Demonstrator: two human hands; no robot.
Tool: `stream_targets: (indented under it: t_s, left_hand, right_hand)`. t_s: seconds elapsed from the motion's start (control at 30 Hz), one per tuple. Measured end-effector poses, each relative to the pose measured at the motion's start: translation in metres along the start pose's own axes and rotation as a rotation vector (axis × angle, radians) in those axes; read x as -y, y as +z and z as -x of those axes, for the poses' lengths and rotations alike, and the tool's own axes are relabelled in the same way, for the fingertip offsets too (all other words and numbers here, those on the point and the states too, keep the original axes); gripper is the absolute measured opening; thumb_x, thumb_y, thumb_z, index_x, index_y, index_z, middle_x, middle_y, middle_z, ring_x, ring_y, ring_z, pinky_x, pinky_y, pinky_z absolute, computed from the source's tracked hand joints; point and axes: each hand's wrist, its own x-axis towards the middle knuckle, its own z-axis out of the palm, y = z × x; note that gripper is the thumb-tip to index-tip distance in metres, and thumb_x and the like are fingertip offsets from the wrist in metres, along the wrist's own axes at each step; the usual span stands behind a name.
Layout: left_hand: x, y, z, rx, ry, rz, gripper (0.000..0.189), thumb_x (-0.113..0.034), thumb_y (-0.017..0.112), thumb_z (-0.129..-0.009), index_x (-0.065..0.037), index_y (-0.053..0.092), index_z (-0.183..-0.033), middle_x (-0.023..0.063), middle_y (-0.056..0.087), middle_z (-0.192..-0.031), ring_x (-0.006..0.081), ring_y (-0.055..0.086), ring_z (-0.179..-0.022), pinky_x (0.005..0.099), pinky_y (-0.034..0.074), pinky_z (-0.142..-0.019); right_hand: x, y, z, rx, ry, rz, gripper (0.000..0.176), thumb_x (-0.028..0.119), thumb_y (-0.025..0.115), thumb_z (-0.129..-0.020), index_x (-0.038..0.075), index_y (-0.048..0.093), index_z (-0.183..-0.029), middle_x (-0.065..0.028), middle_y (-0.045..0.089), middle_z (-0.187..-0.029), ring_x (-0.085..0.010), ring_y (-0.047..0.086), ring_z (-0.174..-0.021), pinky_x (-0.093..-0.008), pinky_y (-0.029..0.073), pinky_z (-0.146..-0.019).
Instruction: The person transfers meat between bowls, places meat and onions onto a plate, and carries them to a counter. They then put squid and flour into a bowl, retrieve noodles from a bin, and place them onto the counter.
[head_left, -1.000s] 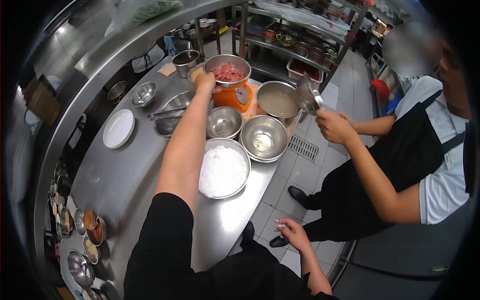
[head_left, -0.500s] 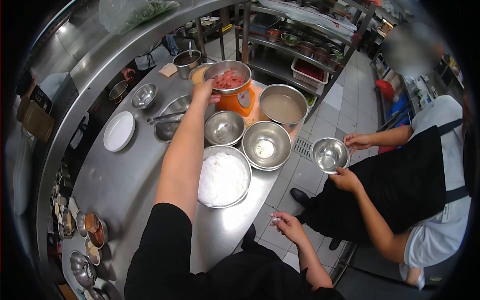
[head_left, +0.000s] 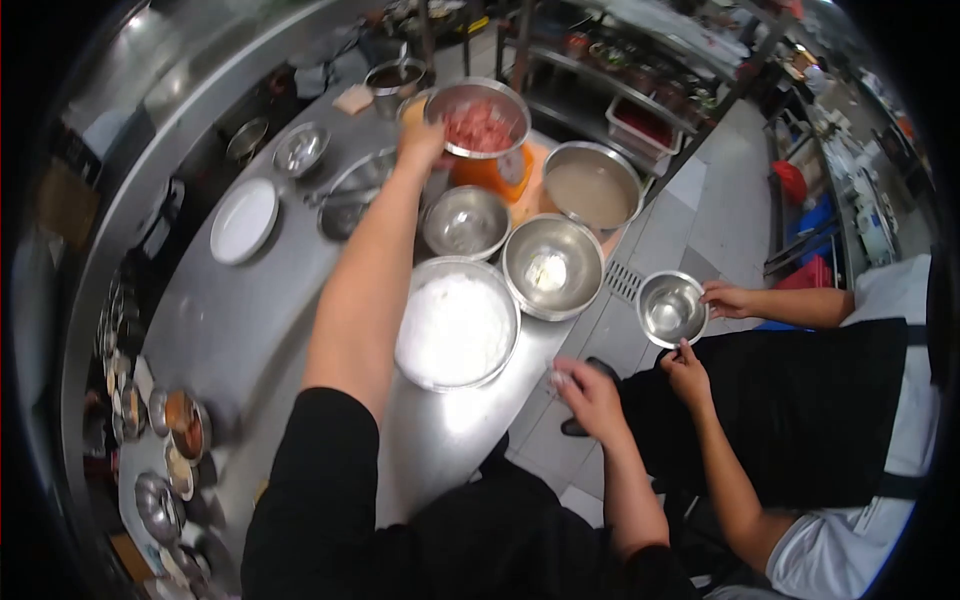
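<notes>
The left hand was clamped on the near rim of the bowl of minced meat, thumb over the edge. The bowl sat on the orange scale, directly beyond the fingers. Handling it well probably meant keeping the bowl level and centred on the scale, since a one-sided hold could tip the meat away from the hand. The right hand hung loosely curled with something white at its fingertips. Whether it gripped anything could not be told.

Half a second earlier the left hand held the same rim. The right hand had been lower, and had since risen to beside the counter edge, near the bowl of white powder. A co-worker kept both hands on a small steel bowl.
</notes>
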Motion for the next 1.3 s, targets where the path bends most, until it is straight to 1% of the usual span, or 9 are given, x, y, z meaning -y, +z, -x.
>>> stream_targets:
  t_s: [0.2, 0.33, 0.43, 0.6, 0.8, 0.9, 0.97, 1.1, 1.3]
  left_hand:
    - [-0.063, -0.125, 0.100, -0.147, 0.131, -0.395, 0.029, -0.020, 0.051, -0.081, 0.005, 0.060, -0.091, 0.0142, 0.065, -0.077, 0.0223, 0.065, -0.063, 0.0334, 0.050, -0.057]
    - [-0.084, -0.216, 0.249, -0.245, 0.064, -0.471, 0.013, -0.017, 0.056, -0.083, -0.004, 0.057, -0.083, -0.0014, 0.052, -0.068, 0.0075, 0.051, -0.059, 0.0227, 0.040, -0.050]
    - [-0.056, -0.249, 0.355, -0.266, -0.078, -0.383, 0.010, -0.015, 0.056, -0.083, -0.005, 0.057, -0.083, -0.0027, 0.051, -0.067, 0.0053, 0.047, -0.057, 0.0224, 0.037, -0.048]
    - [0.052, -0.253, 0.446, -0.333, -0.318, -0.449, 0.014, -0.013, 0.053, -0.082, 0.001, 0.055, -0.081, 0.0080, 0.058, -0.067, 0.0136, 0.055, -0.056, 0.0306, 0.045, -0.050]
    - [0.095, -0.224, 0.465, -0.333, -0.490, -0.238, 0.016, -0.012, 0.051, -0.082, 0.004, 0.053, -0.083, 0.0150, 0.061, -0.071, 0.0211, 0.063, -0.059, 0.0336, 0.052, -0.050]
    - [0.091, -0.216, 0.474, -0.341, -0.475, -0.123, 0.016, -0.011, 0.051, -0.082, 0.005, 0.052, -0.085, 0.0160, 0.061, -0.073, 0.0222, 0.064, -0.060, 0.0337, 0.053, -0.051]
    - [0.100, -0.215, 0.480, -0.345, -0.437, -0.067, 0.018, -0.011, 0.052, -0.083, 0.006, 0.052, -0.087, 0.0185, 0.062, -0.078, 0.0248, 0.065, -0.062, 0.0350, 0.055, -0.053]
    - [0.102, -0.209, 0.495, -0.391, -0.487, -0.070, 0.020, -0.013, 0.052, -0.084, 0.006, 0.051, -0.091, 0.0219, 0.063, -0.080, 0.0277, 0.066, -0.064, 0.0371, 0.055, -0.053]
    - [0.095, -0.202, 0.512, -0.493, -0.496, -0.187, 0.020, -0.015, 0.049, -0.084, 0.004, 0.051, -0.089, 0.0210, 0.063, -0.079, 0.0264, 0.066, -0.059, 0.0355, 0.054, -0.050]
  right_hand:
    - [0.064, 0.065, -0.096, 0.238, -0.567, 0.277, 0.029, 0.014, 0.060, -0.082, 0.006, 0.061, -0.110, -0.0151, 0.063, -0.100, -0.0327, 0.058, -0.096, -0.0389, 0.046, -0.084]
    - [0.058, 0.115, -0.128, 0.880, -0.381, 0.846, 0.035, 0.017, 0.065, -0.075, 0.012, 0.062, -0.110, -0.0154, 0.064, -0.100, -0.0331, 0.059, -0.097, -0.0404, 0.046, -0.084]
    - [0.037, 0.134, -0.138, 1.020, -0.431, 0.975, 0.038, 0.022, 0.066, -0.073, 0.011, 0.063, -0.110, -0.0159, 0.064, -0.104, -0.0332, 0.060, -0.098, -0.0394, 0.046, -0.085]
    - [0.036, 0.119, -0.162, 0.961, 0.088, 0.536, 0.031, 0.005, 0.067, -0.070, 0.004, 0.066, -0.101, -0.0158, 0.066, -0.084, -0.0207, 0.065, -0.065, -0.0318, 0.052, -0.051]
    - [0.112, 0.136, -0.125, 0.822, -0.057, 0.118, 0.024, 0.002, 0.064, -0.078, 0.000, 0.063, -0.102, -0.0102, 0.064, -0.086, -0.0144, 0.061, -0.064, -0.0269, 0.052, -0.050]
    - [0.120, 0.203, -0.072, 0.901, 0.007, 0.180, 0.029, 0.005, 0.065, -0.078, 0.002, 0.063, -0.106, -0.0139, 0.065, -0.092, -0.0221, 0.064, -0.081, -0.0320, 0.054, -0.064]
    - [0.112, 0.239, -0.049, 0.869, -0.494, 0.586, 0.049, 0.014, 0.069, -0.071, 0.012, 0.058, -0.119, -0.0208, 0.054, -0.122, -0.0367, 0.051, -0.112, -0.0394, 0.041, -0.097]
    - [0.098, 0.276, -0.013, 0.748, -0.717, 0.918, 0.071, 0.014, 0.070, -0.066, 0.019, 0.043, -0.132, -0.0205, 0.045, -0.131, -0.0345, 0.041, -0.123, -0.0416, 0.039, -0.098]
    - [0.093, 0.298, -0.021, 0.853, -0.510, 0.822, 0.061, 0.010, 0.066, -0.066, 0.014, 0.047, -0.125, -0.0195, 0.047, -0.126, -0.0348, 0.049, -0.114, -0.0417, 0.041, -0.095]
